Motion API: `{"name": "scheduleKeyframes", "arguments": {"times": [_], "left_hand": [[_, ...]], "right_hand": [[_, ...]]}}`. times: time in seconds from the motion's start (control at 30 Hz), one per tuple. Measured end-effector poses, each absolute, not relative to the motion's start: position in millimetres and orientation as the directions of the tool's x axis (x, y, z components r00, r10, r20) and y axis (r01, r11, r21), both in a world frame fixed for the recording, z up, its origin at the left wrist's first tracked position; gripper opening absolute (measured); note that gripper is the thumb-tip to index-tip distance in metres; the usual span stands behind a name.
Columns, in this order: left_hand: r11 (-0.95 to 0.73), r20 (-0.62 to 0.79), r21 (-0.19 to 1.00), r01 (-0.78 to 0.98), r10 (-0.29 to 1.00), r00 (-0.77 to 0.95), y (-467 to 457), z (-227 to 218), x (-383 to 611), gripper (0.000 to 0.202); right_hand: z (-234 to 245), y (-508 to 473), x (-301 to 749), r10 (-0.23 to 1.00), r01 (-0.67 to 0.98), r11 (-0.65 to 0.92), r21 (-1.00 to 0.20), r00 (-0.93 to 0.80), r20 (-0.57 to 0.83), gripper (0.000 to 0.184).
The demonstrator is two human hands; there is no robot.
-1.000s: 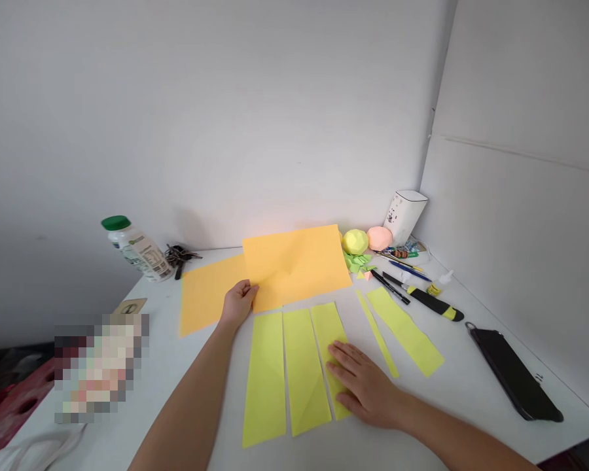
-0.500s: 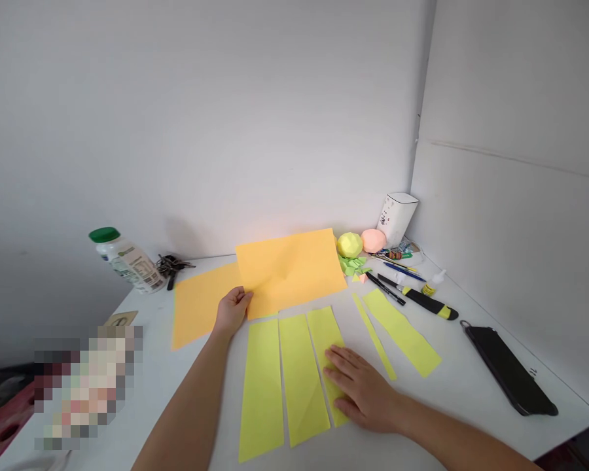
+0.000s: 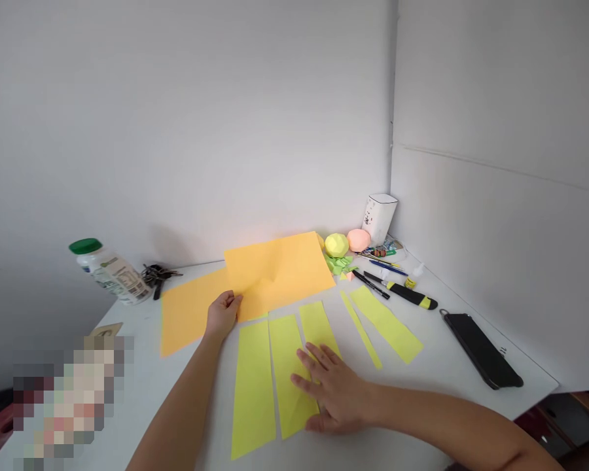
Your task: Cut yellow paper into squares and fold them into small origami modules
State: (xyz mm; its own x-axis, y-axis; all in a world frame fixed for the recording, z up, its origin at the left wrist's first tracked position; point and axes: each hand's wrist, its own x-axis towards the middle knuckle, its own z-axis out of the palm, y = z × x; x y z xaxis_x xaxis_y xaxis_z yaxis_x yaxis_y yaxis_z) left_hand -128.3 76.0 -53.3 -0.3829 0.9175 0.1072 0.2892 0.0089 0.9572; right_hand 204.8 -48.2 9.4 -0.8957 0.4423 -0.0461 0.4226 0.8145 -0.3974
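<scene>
My left hand (image 3: 222, 314) pinches the lower left corner of an orange paper sheet (image 3: 281, 271), which leans up towards the wall. Behind that hand lies a second orange sheet (image 3: 191, 304). My right hand (image 3: 334, 391) is spread, palm down, over the right-hand yellow-green strip (image 3: 319, 320), with its fingertips reaching onto the middle strip (image 3: 287, 366). To the left of these lies another wide strip (image 3: 254, 392). A thin yellow-green sliver (image 3: 360, 329) and a further strip (image 3: 387, 324) rest to the right.
Along the right are a box cutter (image 3: 407, 294), a black pen (image 3: 372, 285), a small glue bottle (image 3: 414, 276) and a dark phone (image 3: 483, 350). Paper balls, yellow (image 3: 336, 245) and pink (image 3: 358, 239), stand by the wall. A green-capped bottle (image 3: 112, 275) and keys (image 3: 160, 275) sit left.
My right hand has shifted left across the strips, its fingers now spread wider and over the middle strip. My left hand still holds the orange sheet's corner. The whole view has turned slightly right.
</scene>
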Motion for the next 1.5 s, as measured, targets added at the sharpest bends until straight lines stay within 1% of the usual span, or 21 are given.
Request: {"name": "scheduleKeyframes", "arguments": {"times": [0.07, 0.17, 0.23, 0.37, 0.43, 0.6, 0.73, 0.87, 0.9, 1.03, 1.1, 1.17, 1.27, 1.33, 1.43, 1.5], "left_hand": [[0.009, 0.112, 0.955, 0.295, 0.914, -0.390, 76.0, -53.5, -128.1, 0.034], [0.007, 0.113, 0.956, 0.293, 0.913, -0.391, 76.2, -53.5, -128.0, 0.034], [0.007, 0.113, 0.956, 0.292, 0.913, -0.393, 76.1, -52.8, -127.8, 0.035], [0.014, 0.114, 0.954, 0.300, 0.908, -0.404, 75.5, -50.7, -127.2, 0.033], [0.013, 0.113, 0.954, 0.298, 0.909, -0.401, 75.7, -50.5, -127.6, 0.032], [0.012, 0.099, 0.961, 0.275, 0.918, -0.384, 77.9, -53.9, -129.8, 0.032], [0.014, 0.092, 0.965, 0.260, 0.916, -0.390, 78.1, -54.9, -130.2, 0.033], [0.022, 0.087, 0.966, 0.258, 0.911, -0.403, 76.4, -53.0, -129.1, 0.033], [0.022, 0.086, 0.966, 0.257, 0.912, -0.402, 76.0, -52.7, -128.9, 0.032], [0.013, 0.087, 0.969, 0.245, 0.915, -0.393, 76.8, -54.0, -129.6, 0.035], [0.010, 0.086, 0.971, 0.239, 0.917, -0.389, 78.1, -55.9, -130.6, 0.037], [0.007, 0.087, 0.972, 0.236, 0.919, -0.386, 79.3, -58.1, -131.8, 0.039], [0.001, 0.094, 0.971, 0.237, 0.917, -0.387, 80.4, -61.0, -133.2, 0.041], [-0.001, 0.097, 0.971, 0.240, 0.916, -0.390, 80.6, -62.5, -133.7, 0.042], [-0.001, 0.099, 0.970, 0.245, 0.915, -0.392, 80.6, -64.0, -134.0, 0.043], [0.002, 0.099, 0.969, 0.248, 0.913, -0.396, 80.8, -64.6, -134.2, 0.044]], "right_hand": [[9.7, -49.0, 199.5, 0.437, 0.430, 0.807, -0.405, -0.896, -0.082, 0.071], [9.8, -48.2, 193.5, 0.493, 0.493, 0.782, -0.382, -0.864, -0.103, 0.063], [10.8, -47.0, 190.6, 0.515, 0.514, 0.780, -0.357, -0.851, -0.098, 0.062], [11.7, -42.8, 189.4, 0.482, 0.482, 0.809, -0.336, -0.872, -0.090, 0.060], [9.8, -39.3, 192.7, 0.480, 0.478, 0.809, -0.343, -0.873, -0.086, 0.061], [0.5, -31.9, 207.1, 0.589, 0.580, 0.749, -0.322, -0.805, -0.079, 0.068], [-5.8, -30.7, 209.8, 0.599, 0.577, 0.767, -0.279, -0.801, -0.009, 0.067], [-3.2, -29.1, 198.3, 0.617, 0.609, 0.745, -0.271, -0.784, -0.065, 0.074], [0.4, -28.7, 193.2, 0.620, 0.610, 0.744, -0.273, -0.783, -0.060, 0.075], [21.7, -28.7, 165.1, 0.578, 0.541, 0.792, -0.283, -0.814, 0.060, 0.073], [29.5, -31.1, 147.5, 0.567, 0.523, 0.802, -0.289, -0.819, 0.088, 0.074], [31.0, -35.7, 128.8, 0.556, 0.509, 0.810, -0.292, -0.825, 0.105, 0.075], [21.7, -45.0, 102.2, 0.507, 0.458, 0.843, -0.281, -0.852, 0.133, 0.074], [12.1, -49.3, 88.6, 0.495, 0.452, 0.844, -0.291, -0.864, 0.094, 0.075], [2.9, -48.0, 79.7, 0.452, 0.429, 0.834, -0.347, -0.892, -0.017, 0.081], [2.8, -42.6, 82.6, 0.453, 0.429, 0.821, -0.377, -0.891, -0.028, 0.081]]}}
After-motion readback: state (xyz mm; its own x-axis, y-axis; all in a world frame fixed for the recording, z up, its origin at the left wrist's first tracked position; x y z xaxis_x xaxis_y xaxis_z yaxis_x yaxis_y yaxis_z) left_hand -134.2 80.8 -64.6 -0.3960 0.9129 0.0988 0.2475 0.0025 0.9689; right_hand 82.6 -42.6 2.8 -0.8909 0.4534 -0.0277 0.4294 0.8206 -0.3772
